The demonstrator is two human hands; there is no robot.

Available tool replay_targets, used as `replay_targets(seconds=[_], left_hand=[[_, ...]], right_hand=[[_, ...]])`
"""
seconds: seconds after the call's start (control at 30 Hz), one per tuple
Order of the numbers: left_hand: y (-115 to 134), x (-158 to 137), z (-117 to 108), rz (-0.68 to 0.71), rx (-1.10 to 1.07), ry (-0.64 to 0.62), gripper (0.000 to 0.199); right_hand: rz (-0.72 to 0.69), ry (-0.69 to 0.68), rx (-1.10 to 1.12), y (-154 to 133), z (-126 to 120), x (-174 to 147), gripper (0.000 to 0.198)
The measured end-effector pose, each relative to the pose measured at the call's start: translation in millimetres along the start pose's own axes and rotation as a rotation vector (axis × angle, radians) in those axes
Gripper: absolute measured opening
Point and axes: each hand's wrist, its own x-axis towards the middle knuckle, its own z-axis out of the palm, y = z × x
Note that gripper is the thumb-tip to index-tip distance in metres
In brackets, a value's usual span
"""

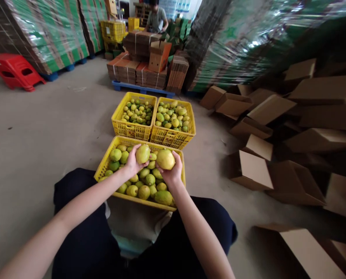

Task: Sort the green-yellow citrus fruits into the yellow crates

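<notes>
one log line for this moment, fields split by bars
left hand: holds fruit | right hand: holds another fruit | below both: yellow crate of fruit | floor at right: cardboard boxes

Left fruit (143, 154) hides part of left hand (132, 161); right fruit (165, 159), part of right hand (174, 173). Lower layers in near crate (144, 202) buried. Cardboard boxes (325, 88) clipped at right edge. Pale-green thing (134, 245) between legs (80, 205) mostly covered, can't ID. Far person (158, 18) too small to tell what's being handled.

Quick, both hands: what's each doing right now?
Left hand: closed around a green-yellow fruit.
Right hand: closed around a yellow fruit.
</notes>
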Motion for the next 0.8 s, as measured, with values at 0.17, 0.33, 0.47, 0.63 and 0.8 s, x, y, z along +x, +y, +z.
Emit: replay_targets(seconds=[0.17, 0.33, 0.47, 0.63, 0.8], left_hand=[[-5.5, 5.0, 6.9, 0.073, -0.201, 0.086, 0.025], [-5.2, 3.9, 15.5, 0.044, -0.266, 0.057, 0.033], [-7.8, 0.8, 17.4, 0.007, -0.258, 0.066, 0.039], [-2.4, -1.0, 16.5, -0.017, -0.277, 0.054, 0.037], [32.8, 15.9, -0.3, 0.165, -0.296, 0.027, 0.037]], right_hand=[[0.088, -0.001, 0.251, 1.6, 2.5, 5.2, 0.022], [0.074, 0.057, 0.327, 7.5, -0.2, 13.5, 0.03], [0.064, 0.056, 0.316, 13.3, -3.2, 19.4, 0.03], [0.02, 0.06, 0.252, 17.0, -7.6, 22.0, 0.027], [0.01, 0.145, 0.267, 12.3, -19.2, 24.2, 0.023]])
